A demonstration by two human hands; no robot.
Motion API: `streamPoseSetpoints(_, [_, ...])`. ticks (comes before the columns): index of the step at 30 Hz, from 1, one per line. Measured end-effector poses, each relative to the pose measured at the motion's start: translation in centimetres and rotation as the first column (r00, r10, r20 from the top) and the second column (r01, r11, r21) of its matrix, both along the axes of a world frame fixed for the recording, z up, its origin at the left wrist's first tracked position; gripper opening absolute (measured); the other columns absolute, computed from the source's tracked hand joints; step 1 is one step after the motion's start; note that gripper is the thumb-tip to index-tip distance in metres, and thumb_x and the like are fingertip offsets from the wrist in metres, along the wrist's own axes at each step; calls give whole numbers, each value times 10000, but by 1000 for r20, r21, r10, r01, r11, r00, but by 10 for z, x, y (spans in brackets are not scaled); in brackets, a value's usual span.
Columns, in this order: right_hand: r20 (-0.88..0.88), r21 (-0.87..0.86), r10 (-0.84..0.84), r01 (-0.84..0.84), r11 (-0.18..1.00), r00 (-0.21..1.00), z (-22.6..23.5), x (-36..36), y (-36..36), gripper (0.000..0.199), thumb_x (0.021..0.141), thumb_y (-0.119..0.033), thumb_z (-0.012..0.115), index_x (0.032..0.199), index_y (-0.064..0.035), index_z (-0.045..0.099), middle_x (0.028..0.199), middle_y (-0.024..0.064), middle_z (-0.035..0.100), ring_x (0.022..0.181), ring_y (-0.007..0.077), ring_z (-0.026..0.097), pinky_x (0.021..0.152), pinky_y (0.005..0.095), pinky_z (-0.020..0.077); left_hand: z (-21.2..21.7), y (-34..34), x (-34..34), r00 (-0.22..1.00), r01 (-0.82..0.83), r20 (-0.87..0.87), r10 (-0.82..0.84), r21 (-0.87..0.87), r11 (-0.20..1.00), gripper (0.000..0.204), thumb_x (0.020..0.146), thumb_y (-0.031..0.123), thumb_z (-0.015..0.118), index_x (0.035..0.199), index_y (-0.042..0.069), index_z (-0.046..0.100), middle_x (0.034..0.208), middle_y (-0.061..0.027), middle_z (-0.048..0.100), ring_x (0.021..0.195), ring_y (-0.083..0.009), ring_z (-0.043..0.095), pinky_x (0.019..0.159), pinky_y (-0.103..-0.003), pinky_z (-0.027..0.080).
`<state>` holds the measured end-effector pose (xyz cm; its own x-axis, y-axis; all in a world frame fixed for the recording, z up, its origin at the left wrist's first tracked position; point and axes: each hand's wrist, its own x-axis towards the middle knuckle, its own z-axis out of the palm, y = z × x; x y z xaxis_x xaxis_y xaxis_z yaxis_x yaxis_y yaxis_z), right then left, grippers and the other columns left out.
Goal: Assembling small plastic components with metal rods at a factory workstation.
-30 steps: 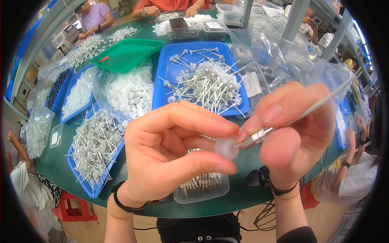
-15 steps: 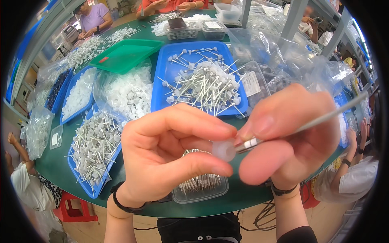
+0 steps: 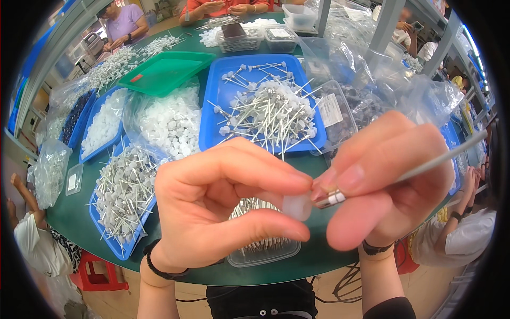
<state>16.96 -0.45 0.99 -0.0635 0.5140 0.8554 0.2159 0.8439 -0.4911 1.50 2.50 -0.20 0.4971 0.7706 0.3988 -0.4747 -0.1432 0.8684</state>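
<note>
Between thumb and forefinger, my left hand (image 3: 186, 212) pinches a small translucent white plastic cap (image 3: 298, 208). Close to its right, my right hand (image 3: 396, 178) is closed on a thin grey-white stem (image 3: 442, 161). The stem's metal tip (image 3: 329, 199), with white bands, points left at the cap, touching it or nearly so; the fingers partly hide the join. Behind the hands, a blue tray (image 3: 226, 87) carries a heap of stems with caps on their ends. Below them, a clear plastic box (image 3: 260, 260) holds many upright metal-ended stems, partly covered by my left hand.
Another blue tray (image 3: 119, 252) of capped stems stands at left. Behind it are a bag of white caps (image 3: 172, 125), a blue tray of caps (image 3: 85, 154) and a green tray (image 3: 159, 69). Clear bags (image 3: 372, 72) crowd the right. Other people work around the green table (image 3: 207, 275).
My right hand has shifted slightly right and down with the stem. The cap in my left fingers has also moved a little right and down. Both grips are kept.
</note>
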Motion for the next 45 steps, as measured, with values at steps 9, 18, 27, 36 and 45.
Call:
streamPoseSetpoints(9, [-25,70,44,-42,997,999,-5,0,2,375,610,-304,665,740,-10,472,636,93,506,473,131,547,436,188,488,0,0,-2,999,31,-14,-31,-5,1000,280,601,104,726,763,-15,531,784,-122,536,697,-145,527,628,-237,435])
streamPoseSetpoints(18, [145,49,7,-14,999,989,4,4,0,353,615,-296,666,737,-20,483,649,99,517,500,136,553,459,188,487,2,-4,1,1000,-3,-8,3,-62,998,272,611,112,720,744,-3,513,759,-113,536,682,-144,528,621,-237,438])
streamPoseSetpoints(27, [95,57,22,-27,998,995,-2,-2,1,370,624,-291,668,790,-28,467,680,106,533,540,140,551,462,179,461,-7,-7,2,994,-104,37,102,42,994,300,641,127,701,800,21,469,789,-106,529,729,-171,540,645,-263,446])
streamPoseSetpoints(36, [54,25,117,-118,993,992,-1,-2,3,321,701,-251,629,817,-28,429,632,95,522,453,154,524,385,220,438,-8,-7,-7,969,-238,21,247,360,902,337,634,127,709,844,44,459,827,-112,529,733,-189,533,631,-274,440])
streamPoseSetpoints(45, [-51,-5,165,-166,986,985,-8,-11,2,304,751,-246,594,845,-35,398,643,102,536,441,153,522,369,223,420,-15,-5,-11,929,-352,97,358,534,769,356,627,169,713,854,58,463,828,-115,541,679,-201,531,563,-275,443])
